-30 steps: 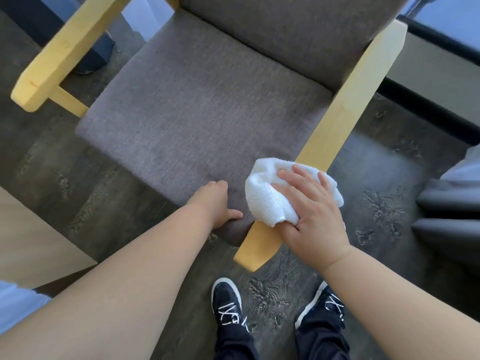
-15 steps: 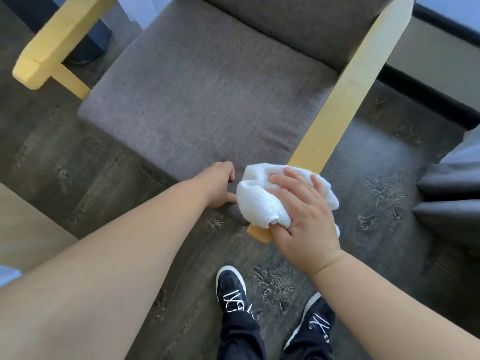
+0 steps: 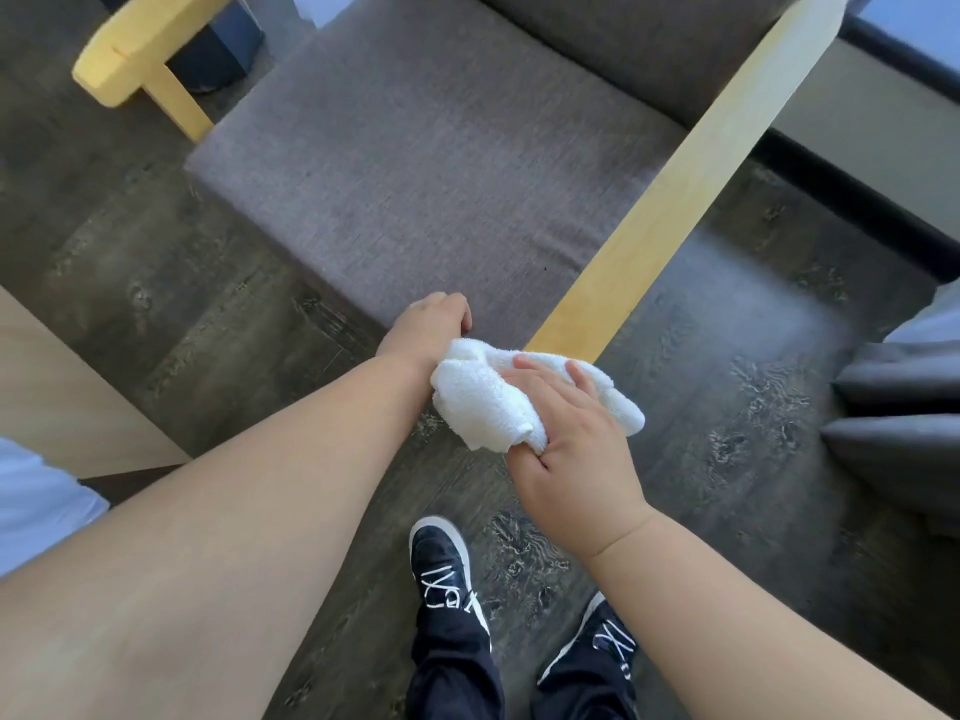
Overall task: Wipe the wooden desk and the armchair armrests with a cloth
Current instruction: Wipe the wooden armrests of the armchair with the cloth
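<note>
Colours around the armchair

The cloth (image 3: 488,402) is plain white terry; the armrests (image 3: 691,184) are pale yellow wood; the seat cushion (image 3: 441,174) is grey-brown woven fabric. The floor (image 3: 753,407) is dark grey with a wood-grain pattern, the shoes (image 3: 444,569) black, perhaps navy, with white laces, and the desk (image 3: 57,387) light beige.

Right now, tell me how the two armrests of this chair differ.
The right armrest has the white cloth over its near end, under the right hand; the left armrest is bare and untouched. The right one shows nearly its whole length, the left only its rounded front end and a support post. Both are pale yellow wood.
</note>
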### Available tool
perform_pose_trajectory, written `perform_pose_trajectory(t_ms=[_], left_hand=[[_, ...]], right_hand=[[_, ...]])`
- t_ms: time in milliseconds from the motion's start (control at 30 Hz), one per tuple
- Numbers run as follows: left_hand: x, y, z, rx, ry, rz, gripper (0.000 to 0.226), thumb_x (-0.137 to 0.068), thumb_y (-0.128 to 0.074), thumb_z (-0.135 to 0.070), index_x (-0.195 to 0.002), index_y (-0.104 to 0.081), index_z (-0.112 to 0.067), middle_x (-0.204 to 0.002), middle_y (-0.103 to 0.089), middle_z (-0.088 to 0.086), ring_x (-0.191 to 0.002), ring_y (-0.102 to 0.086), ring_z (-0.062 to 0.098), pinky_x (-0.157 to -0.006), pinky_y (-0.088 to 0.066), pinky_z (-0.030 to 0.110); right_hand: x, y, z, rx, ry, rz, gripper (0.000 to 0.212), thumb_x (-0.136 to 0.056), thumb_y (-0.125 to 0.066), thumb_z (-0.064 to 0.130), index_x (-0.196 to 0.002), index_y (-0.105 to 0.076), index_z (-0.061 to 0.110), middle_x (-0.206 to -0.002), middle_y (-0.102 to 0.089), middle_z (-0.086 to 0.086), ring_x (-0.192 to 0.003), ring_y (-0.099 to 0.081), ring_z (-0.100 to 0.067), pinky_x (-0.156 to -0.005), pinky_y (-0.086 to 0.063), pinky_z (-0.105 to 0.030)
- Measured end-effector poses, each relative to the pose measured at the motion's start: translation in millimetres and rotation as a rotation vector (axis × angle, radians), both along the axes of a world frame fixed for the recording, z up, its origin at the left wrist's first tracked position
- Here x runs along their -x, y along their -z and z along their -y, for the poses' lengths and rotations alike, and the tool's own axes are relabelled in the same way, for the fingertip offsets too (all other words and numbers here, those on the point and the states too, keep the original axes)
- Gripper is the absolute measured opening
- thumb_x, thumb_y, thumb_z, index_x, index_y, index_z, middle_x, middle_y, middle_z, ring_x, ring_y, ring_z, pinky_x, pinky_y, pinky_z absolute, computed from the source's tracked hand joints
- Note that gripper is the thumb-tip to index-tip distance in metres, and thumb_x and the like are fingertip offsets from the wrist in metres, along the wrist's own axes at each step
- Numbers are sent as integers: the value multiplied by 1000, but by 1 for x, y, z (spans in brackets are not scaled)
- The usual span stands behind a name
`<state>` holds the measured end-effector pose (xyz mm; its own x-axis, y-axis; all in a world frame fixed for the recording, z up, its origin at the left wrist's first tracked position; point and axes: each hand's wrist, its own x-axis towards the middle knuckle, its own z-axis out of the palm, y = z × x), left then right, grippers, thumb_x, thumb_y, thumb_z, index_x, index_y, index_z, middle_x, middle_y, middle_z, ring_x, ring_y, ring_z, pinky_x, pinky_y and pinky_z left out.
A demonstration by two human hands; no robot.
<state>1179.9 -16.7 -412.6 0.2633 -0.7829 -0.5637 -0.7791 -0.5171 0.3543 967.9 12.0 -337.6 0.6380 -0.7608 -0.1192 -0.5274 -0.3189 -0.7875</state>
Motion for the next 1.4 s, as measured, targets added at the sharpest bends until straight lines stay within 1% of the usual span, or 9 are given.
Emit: perform_pose_trajectory(t_ms=[100,167,400,533,633,833,1033,1233,1400], left_hand=[[0,-5,-2,3,-239,-155,25,-95,-52,-4,-115,-66,-11,-120,-61,12,-108,-59,32,-96,-49,45],[0,-13,-9,22,-328,-211,18,-93,-55,-6,-101,-66,-18,-104,-66,4,-91,-60,23,-74,-48,35],[10,-74,-23,117,-579,-469,27,-105,-53,-20,-82,-64,-10,-76,-62,-1,-74,-55,17,-58,-44,21],[18,-126,-11,13,-982,-1352,76,-107,-24,-63,-127,-68,-4,-121,-74,16,-113,-69,30,-98,-52,43],[23,-146,-10,4,-932,-1624,82,-102,-30,-69,-146,-56,-5,-145,-60,24,-135,-57,40,-115,-42,57],[22,-154,10,127,-955,-1335,32,-101,-63,-17,-133,-65,-11,-127,-73,18,-119,-69,37,-102,-55,57],[-16,-167,18,178,-880,-1121,24,-101,-66,-15,-125,-68,-18,-116,-79,9,-108,-76,29,-98,-58,56],[-84,-207,11,181,-858,-1094,35,-87,-66,-15,-121,-68,-22,-112,-80,7,-106,-76,28,-97,-59,56],[-146,-233,14,173,-725,-943,30,-87,-69,-27,-113,-69,-40,-104,-80,-9,-95,-77,9,-85,-65,39]], right_hand=[[2,-10,1,-194,52,13,28,-90,-48,22,-92,-63,45,-93,-65,34,-98,-54,-7,-91,-47,-31],[2,-16,7,-348,176,43,16,-92,-50,29,-82,-59,37,-79,-66,16,-69,-52,-1,-64,-45,-24],[-14,-64,57,-1135,514,498,7,-84,-76,22,-87,-81,19,-89,-76,-12,-81,-78,-19,-74,-65,-36],[-21,-90,86,-1454,567,671,17,-89,-69,23,-96,-78,11,-83,-76,-11,-72,-78,-21,-63,-64,-32],[-19,-102,92,-1439,501,727,24,-79,-79,28,-97,-78,13,-88,-77,-8,-82,-77,-27,-73,-64,-39],[-21,-100,119,-1202,592,525,36,-99,-61,33,-127,-71,12,-103,-79,-16,-94,-78,-35,-74,-63,-46],[-49,-120,130,-1230,547,445,53,-97,-63,53,-142,-61,24,-135,-70,-17,-118,-70,-40,-88,-62,-56],[-117,-161,133,-878,494,201,44,-80,-64,75,-115,-69,49,-114,-79,11,-103,-78,-18,-90,-61,-52],[-171,-189,138,-955,389,268,38,-88,-66,64,-119,-73,42,-119,-79,0,-108,-77,-27,-89,-62,-56]])
